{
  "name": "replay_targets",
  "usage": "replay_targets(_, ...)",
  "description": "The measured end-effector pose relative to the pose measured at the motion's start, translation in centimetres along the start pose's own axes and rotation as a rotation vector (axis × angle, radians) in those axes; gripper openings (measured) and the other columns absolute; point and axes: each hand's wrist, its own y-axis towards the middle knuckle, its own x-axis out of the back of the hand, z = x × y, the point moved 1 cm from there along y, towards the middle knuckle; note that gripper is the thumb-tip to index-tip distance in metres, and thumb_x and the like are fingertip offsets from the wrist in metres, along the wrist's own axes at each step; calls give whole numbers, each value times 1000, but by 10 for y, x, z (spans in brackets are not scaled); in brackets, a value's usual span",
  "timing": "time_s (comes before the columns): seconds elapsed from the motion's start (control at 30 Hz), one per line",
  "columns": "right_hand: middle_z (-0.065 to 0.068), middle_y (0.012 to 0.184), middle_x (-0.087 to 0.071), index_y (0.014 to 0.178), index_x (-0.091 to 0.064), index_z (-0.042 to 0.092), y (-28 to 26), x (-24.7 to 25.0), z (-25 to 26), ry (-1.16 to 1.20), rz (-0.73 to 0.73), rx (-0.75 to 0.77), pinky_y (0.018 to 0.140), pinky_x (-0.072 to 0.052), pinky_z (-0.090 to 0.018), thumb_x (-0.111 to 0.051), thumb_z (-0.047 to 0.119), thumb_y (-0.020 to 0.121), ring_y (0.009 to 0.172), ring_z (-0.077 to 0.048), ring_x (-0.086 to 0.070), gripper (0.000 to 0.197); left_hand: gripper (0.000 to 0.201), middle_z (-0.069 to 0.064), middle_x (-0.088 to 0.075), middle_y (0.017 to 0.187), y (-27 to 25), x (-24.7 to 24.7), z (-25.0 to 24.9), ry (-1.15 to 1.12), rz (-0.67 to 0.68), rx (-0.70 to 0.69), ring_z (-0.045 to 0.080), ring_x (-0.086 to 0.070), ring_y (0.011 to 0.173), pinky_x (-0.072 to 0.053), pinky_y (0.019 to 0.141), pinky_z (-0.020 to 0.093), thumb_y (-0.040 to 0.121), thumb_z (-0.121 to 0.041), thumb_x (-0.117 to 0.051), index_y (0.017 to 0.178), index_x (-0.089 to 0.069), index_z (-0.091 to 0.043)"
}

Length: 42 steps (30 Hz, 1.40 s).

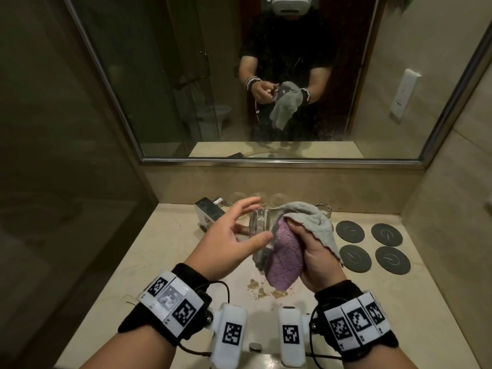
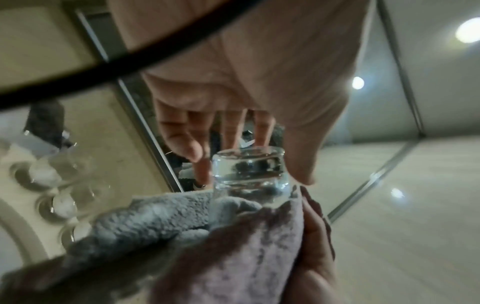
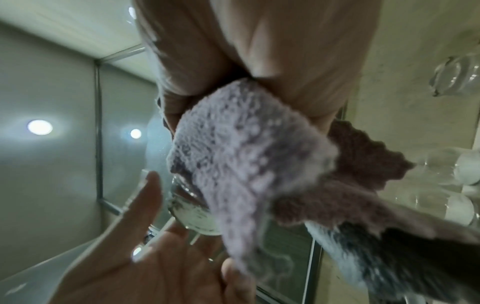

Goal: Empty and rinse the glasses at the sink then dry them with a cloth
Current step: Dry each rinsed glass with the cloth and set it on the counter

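One clear glass (image 1: 259, 225) is held above the middle of the countertop (image 1: 165, 251), its open end pushed into a cloth (image 1: 286, 258) that shows two faces, lilac and grey. The right hand (image 1: 318, 258) is clamped on the cloth, fingers curled round the bunched fabric at the glass. The left hand (image 1: 234, 235) sits at the glass's base with fingers spread and nearly straight, thumb lying along the glass near the cloth; whether the fingertips actually touch the base is hard to tell. Along the back edge of the countertop three more glasses (image 1: 257, 199) stand in a row, partly hidden behind the left hand, and a fourth glass (image 1: 323, 210) peeks out behind the cloth. Four dark round coasters (image 1: 350, 231) lie in a two-by-two block toward the right edge. A chrome tap (image 1: 209, 213) stands at the back left. Small brownish crumbs (image 1: 262, 290) are scattered under the cloth. The sink basin is cut off at the bottom of the head view.
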Motion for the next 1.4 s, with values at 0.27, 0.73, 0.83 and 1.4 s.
replay_targets(0.27, -12, 95, -74, 86, -78, 18, -2, -6, -2, 42, 85, 1, 69, -60, -40, -97, 40, 31, 82, -24, -72, 63, 53, -19, -60, 119, -2, 5, -3, 40, -6, -47, 7, -62, 89, -54, 71, 27, 78, -50, -73, 127, -52, -45)
replay_targets(0.73, -7, 103, -72, 93, -77, 27, -4, -5, -8, -60, 0, 54, 93, -52, -52, -93, 47, 42, 95, -25, -67, 57, 66, -6, -66, 100, -2, 2, -8, -179, -66, 91, 8, -65, 62, -49, 57, 23, 75, -72, -55, 120, -58, -24)
replay_targets(0.83, -15, 116, -68, 98, -76, 21, -4, -3, -12, -45, -19, 59, 102, -38, -65, -93, 43, 45, 112, -36, -60, 60, 32, -7, -66, 100, -6, 1, -9, -112, -104, 20, 7, -64, 62, -51, 57, 21, 88, -43, -63, 113, -61, -22)
replay_targets(1.4, -21, 115, -66, 108, -71, 15, -9, -8, -6, 55, -24, -18, 94, -45, -62, -93, 38, 50, 104, -44, -58, 66, 57, -8, -60, 123, -6, 0, -13, -112, -63, 77, 11, -66, 82, -56, 67, 27, 80, -59, -58, 130, -50, -32)
